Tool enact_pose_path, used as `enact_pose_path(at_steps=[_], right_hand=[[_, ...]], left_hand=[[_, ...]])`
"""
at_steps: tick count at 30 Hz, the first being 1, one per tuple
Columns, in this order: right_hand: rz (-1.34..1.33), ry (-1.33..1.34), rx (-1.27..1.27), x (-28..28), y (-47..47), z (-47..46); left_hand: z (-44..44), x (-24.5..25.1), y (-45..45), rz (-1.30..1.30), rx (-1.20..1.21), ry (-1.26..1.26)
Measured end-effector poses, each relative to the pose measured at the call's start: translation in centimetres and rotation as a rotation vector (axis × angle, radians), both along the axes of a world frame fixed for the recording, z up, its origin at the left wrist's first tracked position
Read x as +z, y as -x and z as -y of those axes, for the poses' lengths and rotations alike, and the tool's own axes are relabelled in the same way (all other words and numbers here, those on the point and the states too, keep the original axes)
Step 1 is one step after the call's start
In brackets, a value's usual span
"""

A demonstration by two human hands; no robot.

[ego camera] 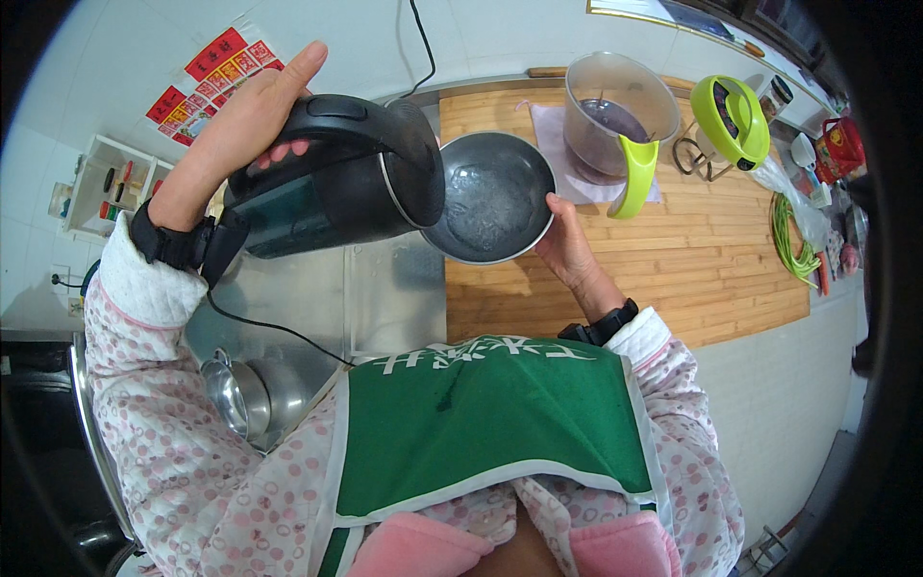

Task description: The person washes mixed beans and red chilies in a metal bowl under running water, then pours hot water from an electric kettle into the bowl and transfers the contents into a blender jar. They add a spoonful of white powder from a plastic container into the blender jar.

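My left hand [249, 112] grips the handle of a black electric kettle [324, 205], which is tilted on its side. Its spout end overlaps the left rim of a dark grey bowl [461, 241]. Clear, rippled liquid lies in the bowl; a pouring stream cannot be made out. With the thumb on the rim, my right hand [566, 238] holds the bowl at its right side; the fingers are mostly hidden. Behind that hand, a clear plastic jug [588, 86] with a lime-green handle holds purplish liquid and stands on a pale purple cloth [549, 133].
A bamboo board [526, 306] covers the counter, with a lime-green blender head [753, 119] at its back right. Green stalks [782, 238] lie at the right edge. Metal pots [238, 397] sit in the sink area at the lower left. A black cord [281, 326] runs below the kettle.
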State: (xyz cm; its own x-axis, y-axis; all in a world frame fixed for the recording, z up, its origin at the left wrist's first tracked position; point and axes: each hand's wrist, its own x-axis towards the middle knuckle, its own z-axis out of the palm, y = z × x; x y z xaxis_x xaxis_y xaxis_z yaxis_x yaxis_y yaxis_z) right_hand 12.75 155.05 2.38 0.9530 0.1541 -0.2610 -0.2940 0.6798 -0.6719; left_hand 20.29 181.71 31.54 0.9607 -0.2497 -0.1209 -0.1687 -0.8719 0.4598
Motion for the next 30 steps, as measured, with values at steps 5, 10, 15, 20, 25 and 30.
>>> enact_pose_path(at_steps=[5, 10, 15, 20, 25, 30], right_hand=[[0.001, -0.005, 0.054, -1.1, -0.3, 0.2], [0.002, 0.014, 0.044, -1.3, 0.0, 0.1], [-0.009, -0.018, 0.034, -0.9, -0.2, 0.1], [-0.015, -0.02, 0.048, -1.7, -0.6, 0.8], [0.036, -0.028, 0.002, -3.6, -1.6, 1.2], [-0.013, -0.043, 0.03, -5.0, -2.3, 1.8]], left_hand=[[0.0, -0.2, -0.2, -0.025, 0.007, 0.03], [-0.1, -0.6, -0.4, -0.057, 0.038, 0.05], [-0.2, -1.5, -0.2, -0.069, 0.083, 0.139], [-0.8, -3.0, -0.4, -0.067, 0.122, 0.238], [-2.0, -4.8, -1.5, -0.109, 0.105, 0.253], [-2.7, -6.7, -2.1, -0.051, 0.088, 0.279]])
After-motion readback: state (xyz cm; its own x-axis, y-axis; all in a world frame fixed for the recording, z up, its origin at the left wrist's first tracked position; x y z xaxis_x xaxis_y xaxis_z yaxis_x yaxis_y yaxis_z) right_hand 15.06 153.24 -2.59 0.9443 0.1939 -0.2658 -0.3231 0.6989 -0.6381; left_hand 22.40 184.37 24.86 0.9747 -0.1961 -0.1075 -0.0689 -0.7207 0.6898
